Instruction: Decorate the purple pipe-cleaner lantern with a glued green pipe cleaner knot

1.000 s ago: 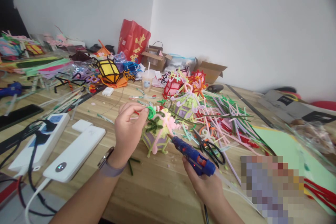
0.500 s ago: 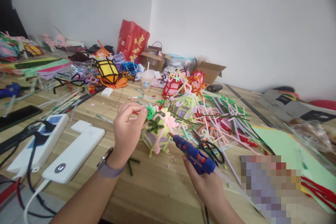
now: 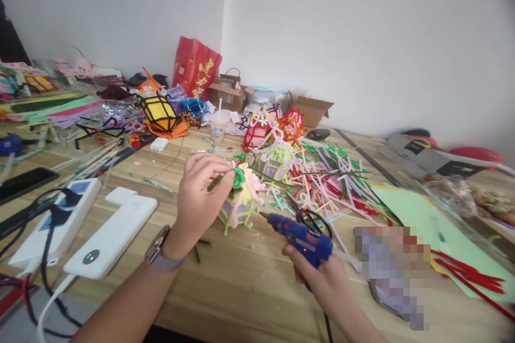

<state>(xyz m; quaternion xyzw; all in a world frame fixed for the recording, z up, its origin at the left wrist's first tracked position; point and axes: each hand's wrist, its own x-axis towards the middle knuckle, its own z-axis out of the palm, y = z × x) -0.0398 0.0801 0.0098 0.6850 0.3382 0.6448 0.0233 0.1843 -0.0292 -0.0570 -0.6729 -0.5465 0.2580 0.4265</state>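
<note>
Between the thumb and fingers of my left hand [image 3: 205, 195] is a small green pipe-cleaner flower [image 3: 238, 177]. It is over the top of a pipe-cleaner lantern [image 3: 237, 213] with purple panels and light green edges; whether it touches cannot be made out. Pink and pale yellow pieces [image 3: 251, 182] decorate the lantern's roof. My right hand [image 3: 322, 278] is wrapped round a blue hot glue gun [image 3: 300, 238], its nozzle pointing left, just right of the lantern and apart from it. A similar purple and green lantern [image 3: 274, 166] stands behind.
Black-handled scissors [image 3: 311, 217] lie behind the glue gun, beside loose pipe cleaners [image 3: 338, 171]. To the left are a white power bank [image 3: 110, 238], a power strip [image 3: 60, 225] and a phone [image 3: 26, 182]. A drink cup [image 3: 218, 127] and red bag [image 3: 196, 67] stand at the back.
My left hand has moved the green flower right, over the lantern's top. The glue gun's nozzle has drawn away from the lantern. The whole view has shifted slightly.
</note>
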